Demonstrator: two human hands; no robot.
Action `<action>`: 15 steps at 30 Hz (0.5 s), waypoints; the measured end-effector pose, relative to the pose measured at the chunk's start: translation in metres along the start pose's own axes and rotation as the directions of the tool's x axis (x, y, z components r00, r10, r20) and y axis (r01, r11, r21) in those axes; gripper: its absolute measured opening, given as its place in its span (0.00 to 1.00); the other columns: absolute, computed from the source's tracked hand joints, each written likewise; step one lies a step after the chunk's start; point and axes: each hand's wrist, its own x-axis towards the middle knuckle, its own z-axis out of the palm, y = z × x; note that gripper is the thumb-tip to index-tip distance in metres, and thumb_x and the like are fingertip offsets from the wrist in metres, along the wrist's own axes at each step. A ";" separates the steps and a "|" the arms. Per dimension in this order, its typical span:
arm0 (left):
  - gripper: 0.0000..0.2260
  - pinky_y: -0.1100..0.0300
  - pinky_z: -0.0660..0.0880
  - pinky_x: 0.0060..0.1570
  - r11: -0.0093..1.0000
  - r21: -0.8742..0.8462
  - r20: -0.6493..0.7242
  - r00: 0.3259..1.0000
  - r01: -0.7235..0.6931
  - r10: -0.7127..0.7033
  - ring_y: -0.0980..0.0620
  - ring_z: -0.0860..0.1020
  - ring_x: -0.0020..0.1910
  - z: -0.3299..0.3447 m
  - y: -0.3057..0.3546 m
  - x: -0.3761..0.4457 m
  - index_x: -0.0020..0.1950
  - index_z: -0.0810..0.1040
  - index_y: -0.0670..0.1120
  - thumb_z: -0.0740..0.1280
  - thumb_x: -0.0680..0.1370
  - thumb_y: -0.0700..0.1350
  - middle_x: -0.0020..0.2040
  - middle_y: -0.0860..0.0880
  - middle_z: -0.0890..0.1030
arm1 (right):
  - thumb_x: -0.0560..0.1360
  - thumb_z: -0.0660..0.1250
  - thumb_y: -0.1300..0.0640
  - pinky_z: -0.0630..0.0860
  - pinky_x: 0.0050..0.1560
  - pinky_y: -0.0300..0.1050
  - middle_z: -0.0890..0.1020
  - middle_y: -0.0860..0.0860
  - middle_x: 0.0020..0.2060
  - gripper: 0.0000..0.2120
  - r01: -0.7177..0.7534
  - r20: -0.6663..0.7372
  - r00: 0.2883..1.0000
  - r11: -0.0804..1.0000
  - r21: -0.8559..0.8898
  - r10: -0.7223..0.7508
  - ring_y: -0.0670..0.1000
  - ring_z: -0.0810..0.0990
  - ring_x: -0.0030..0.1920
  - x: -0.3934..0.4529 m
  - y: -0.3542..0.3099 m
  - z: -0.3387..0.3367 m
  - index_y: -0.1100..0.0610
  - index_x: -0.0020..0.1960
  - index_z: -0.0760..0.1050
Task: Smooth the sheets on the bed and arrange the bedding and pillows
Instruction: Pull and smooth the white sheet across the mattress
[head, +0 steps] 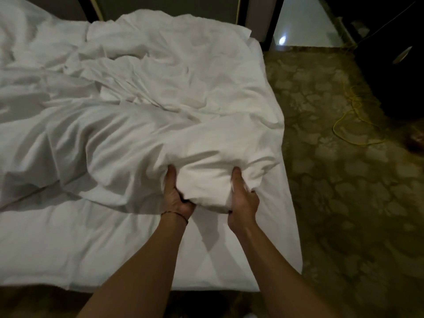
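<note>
Both fingertips buried in bunched duvet [206, 180].

Single view, head-worn: my camera looks forward and steeply down from the foot edge of the bed [96, 244], close over my forearms, wide-angle, taking in rumpled bedding and carpet [344, 180] to my right
</note>
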 end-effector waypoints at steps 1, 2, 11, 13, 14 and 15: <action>0.24 0.43 0.73 0.65 1.000 0.003 0.002 1.000 0.002 -0.002 0.42 0.78 0.64 0.002 -0.003 -0.006 0.66 0.79 0.46 0.66 0.76 0.59 0.64 0.42 0.80 | 0.62 0.79 0.37 0.78 0.58 0.52 0.81 0.43 0.50 0.29 0.007 -0.029 1.000 0.999 -0.039 -0.008 0.48 0.80 0.50 -0.005 -0.003 -0.004 0.50 0.55 0.76; 0.22 0.44 0.74 0.64 1.000 0.013 0.001 1.000 0.004 -0.004 0.42 0.79 0.63 0.007 -0.007 -0.013 0.62 0.82 0.45 0.65 0.77 0.59 0.63 0.42 0.81 | 0.63 0.78 0.36 0.78 0.58 0.51 0.80 0.44 0.49 0.30 0.008 -0.058 0.998 0.997 -0.072 -0.012 0.48 0.79 0.50 -0.011 -0.007 -0.009 0.51 0.57 0.75; 0.32 0.44 0.77 0.60 0.967 0.238 -0.335 0.928 -0.086 0.165 0.43 0.82 0.57 0.007 -0.049 -0.076 0.62 0.81 0.43 0.78 0.65 0.60 0.59 0.42 0.83 | 0.65 0.76 0.36 0.77 0.54 0.46 0.82 0.47 0.48 0.28 0.062 -0.129 0.988 0.986 -0.158 -0.083 0.47 0.79 0.47 -0.055 -0.013 -0.062 0.53 0.57 0.79; 0.29 0.47 0.80 0.55 0.963 0.247 -0.473 0.854 -0.106 0.216 0.45 0.84 0.52 -0.002 -0.056 -0.100 0.59 0.82 0.42 0.81 0.64 0.56 0.54 0.45 0.85 | 0.65 0.76 0.37 0.76 0.53 0.46 0.80 0.43 0.44 0.25 0.063 -0.150 0.985 0.985 -0.160 -0.087 0.44 0.78 0.44 -0.068 -0.009 -0.076 0.51 0.54 0.78; 0.26 0.49 0.81 0.53 0.961 0.257 -0.525 0.822 -0.097 0.223 0.46 0.84 0.50 -0.004 -0.059 -0.113 0.57 0.83 0.42 0.82 0.65 0.54 0.52 0.46 0.86 | 0.65 0.76 0.36 0.76 0.53 0.46 0.80 0.43 0.43 0.25 0.056 -0.156 0.984 0.983 -0.173 -0.083 0.45 0.78 0.44 -0.074 -0.006 -0.084 0.51 0.53 0.77; 0.25 0.53 0.81 0.51 0.959 0.272 -0.572 0.787 -0.083 0.231 0.47 0.84 0.48 -0.006 -0.063 -0.126 0.57 0.82 0.42 0.81 0.66 0.53 0.50 0.47 0.85 | 0.65 0.76 0.35 0.77 0.54 0.47 0.81 0.45 0.45 0.26 0.048 -0.159 0.984 0.978 -0.201 -0.081 0.48 0.79 0.46 -0.081 -0.003 -0.093 0.51 0.54 0.78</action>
